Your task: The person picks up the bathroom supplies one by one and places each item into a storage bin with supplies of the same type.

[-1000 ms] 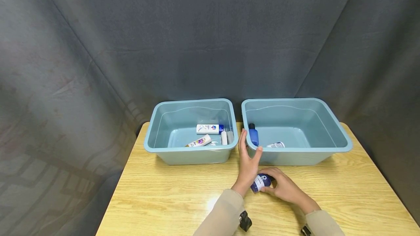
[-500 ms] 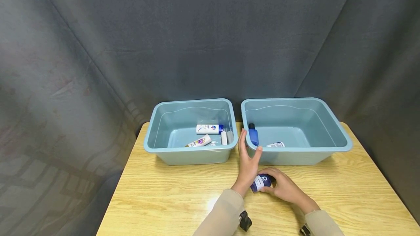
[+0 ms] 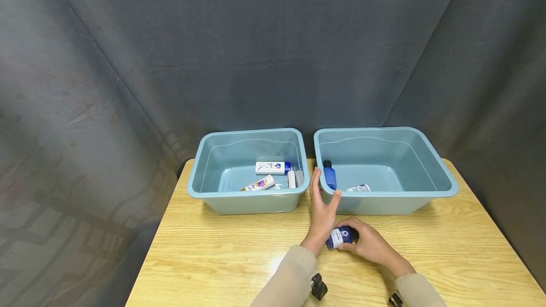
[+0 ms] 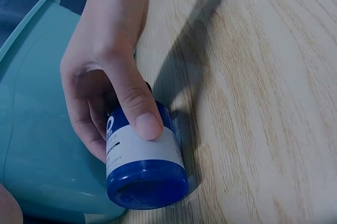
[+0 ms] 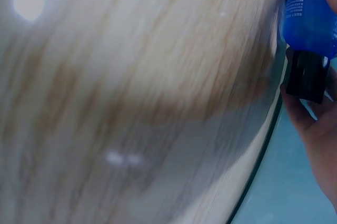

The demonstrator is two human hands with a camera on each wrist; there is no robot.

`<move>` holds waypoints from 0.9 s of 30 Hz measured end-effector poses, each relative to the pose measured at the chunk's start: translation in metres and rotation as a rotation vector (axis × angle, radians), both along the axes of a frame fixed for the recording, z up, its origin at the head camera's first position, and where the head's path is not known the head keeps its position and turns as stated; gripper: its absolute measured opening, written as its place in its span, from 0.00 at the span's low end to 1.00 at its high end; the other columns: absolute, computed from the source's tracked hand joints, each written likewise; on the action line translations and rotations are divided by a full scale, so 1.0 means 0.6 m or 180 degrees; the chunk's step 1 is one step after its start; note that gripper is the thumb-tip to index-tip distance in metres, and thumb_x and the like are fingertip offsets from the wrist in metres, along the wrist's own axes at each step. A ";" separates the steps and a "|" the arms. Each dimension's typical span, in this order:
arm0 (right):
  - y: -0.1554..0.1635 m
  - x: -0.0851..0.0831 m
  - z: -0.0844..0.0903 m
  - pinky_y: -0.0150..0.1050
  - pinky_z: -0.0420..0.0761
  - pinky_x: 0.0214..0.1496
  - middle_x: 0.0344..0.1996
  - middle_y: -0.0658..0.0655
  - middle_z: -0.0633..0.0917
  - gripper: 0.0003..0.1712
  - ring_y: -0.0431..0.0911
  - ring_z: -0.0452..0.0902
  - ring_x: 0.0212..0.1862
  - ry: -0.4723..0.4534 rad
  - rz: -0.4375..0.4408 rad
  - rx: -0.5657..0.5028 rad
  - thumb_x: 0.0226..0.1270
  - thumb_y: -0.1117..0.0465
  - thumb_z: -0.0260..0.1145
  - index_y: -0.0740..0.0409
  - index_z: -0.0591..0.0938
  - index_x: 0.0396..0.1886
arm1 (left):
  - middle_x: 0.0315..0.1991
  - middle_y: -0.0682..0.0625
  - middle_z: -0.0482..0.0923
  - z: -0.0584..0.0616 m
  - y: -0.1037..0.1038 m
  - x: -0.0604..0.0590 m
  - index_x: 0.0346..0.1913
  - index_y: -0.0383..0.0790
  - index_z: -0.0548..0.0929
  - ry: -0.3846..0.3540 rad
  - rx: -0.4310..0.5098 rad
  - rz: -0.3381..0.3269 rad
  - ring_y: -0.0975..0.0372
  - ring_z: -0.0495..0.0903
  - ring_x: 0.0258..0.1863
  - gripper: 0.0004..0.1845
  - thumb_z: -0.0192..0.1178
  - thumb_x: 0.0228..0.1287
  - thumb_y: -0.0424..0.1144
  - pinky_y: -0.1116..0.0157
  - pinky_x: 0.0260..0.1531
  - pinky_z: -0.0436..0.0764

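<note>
My right hand (image 3: 370, 244) grips a small blue bottle (image 3: 339, 237) lying on its side on the wooden worktop (image 3: 222, 250), just in front of the right-hand tub (image 3: 431, 192); the left wrist view shows my thumb and fingers (image 4: 139, 113) clamped around its white label, its base toward the camera. The right wrist view shows the same bottle's black cap (image 5: 306, 75) close to the tub's wall. My left hand (image 3: 323, 207) stands upright between the two tubs, fingers straight and together, the thumb resting against the near corner of the right tub's rim; it holds nothing. In the left-hand tub (image 3: 204, 188) lie several small toiletry bottles, among them a white one with a blue cap (image 3: 273, 167) and a white one with a purple label (image 3: 259, 184). The right tub holds another blue bottle with a black cap (image 3: 329, 176) leaning in its near left corner, and a small white item (image 3: 359, 188) beside it. By my reckoning the sorting is partway through: some bottles sit in each tub, while this one remains on the worktop, not yet in either.
</note>
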State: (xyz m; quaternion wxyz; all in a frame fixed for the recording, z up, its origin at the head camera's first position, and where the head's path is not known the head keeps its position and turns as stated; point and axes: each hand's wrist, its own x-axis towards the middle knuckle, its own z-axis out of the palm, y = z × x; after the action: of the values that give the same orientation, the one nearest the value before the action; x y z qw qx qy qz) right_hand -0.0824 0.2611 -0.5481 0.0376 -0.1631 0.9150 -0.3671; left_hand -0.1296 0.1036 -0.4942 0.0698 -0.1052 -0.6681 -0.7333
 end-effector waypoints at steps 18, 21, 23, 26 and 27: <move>0.008 0.011 0.008 0.40 0.80 0.43 0.46 0.45 0.83 0.26 0.40 0.78 0.43 0.0162 -0.0074 -0.0021 0.49 0.48 0.80 0.47 0.83 0.49 | 0.78 0.65 0.43 0.002 0.001 0.000 0.78 0.57 0.51 -0.0038 0.0064 -0.0009 0.62 0.49 0.76 0.37 0.55 0.73 0.37 0.46 0.72 0.51; 0.010 0.014 0.011 0.40 0.80 0.43 0.45 0.44 0.83 0.26 0.40 0.79 0.42 0.0198 -0.0133 -0.0025 0.48 0.49 0.81 0.46 0.83 0.48 | 0.78 0.67 0.44 0.000 0.001 0.000 0.78 0.58 0.51 -0.0055 0.0059 -0.0006 0.64 0.49 0.75 0.37 0.56 0.73 0.38 0.46 0.72 0.51; 0.013 0.016 0.012 0.39 0.80 0.43 0.45 0.44 0.83 0.26 0.39 0.78 0.42 0.0218 -0.0181 -0.0034 0.48 0.49 0.81 0.47 0.83 0.48 | 0.78 0.66 0.44 0.000 0.002 0.000 0.78 0.58 0.51 -0.0044 0.0060 0.0000 0.63 0.49 0.75 0.37 0.56 0.73 0.38 0.45 0.71 0.51; 0.017 0.019 0.014 0.39 0.80 0.43 0.45 0.43 0.83 0.27 0.39 0.78 0.43 0.0242 -0.0261 -0.0055 0.47 0.49 0.81 0.46 0.84 0.48 | 0.78 0.61 0.44 0.001 0.003 0.001 0.78 0.57 0.51 -0.0033 0.0069 0.0012 0.61 0.50 0.75 0.37 0.55 0.73 0.37 0.43 0.70 0.52; 0.019 0.021 0.015 0.39 0.80 0.44 0.45 0.43 0.83 0.27 0.39 0.78 0.43 0.0239 -0.0291 -0.0063 0.47 0.49 0.82 0.46 0.84 0.48 | 0.79 0.60 0.44 0.001 0.003 0.001 0.78 0.57 0.51 -0.0032 0.0069 0.0015 0.60 0.50 0.75 0.37 0.55 0.73 0.36 0.43 0.70 0.52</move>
State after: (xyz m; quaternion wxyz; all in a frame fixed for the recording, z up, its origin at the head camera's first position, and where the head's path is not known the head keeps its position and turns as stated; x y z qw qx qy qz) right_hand -0.0700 0.2722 -0.5393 -0.0153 -0.1352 0.9186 -0.3711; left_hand -0.1292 0.1053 -0.4936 0.0693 -0.0992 -0.6607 -0.7409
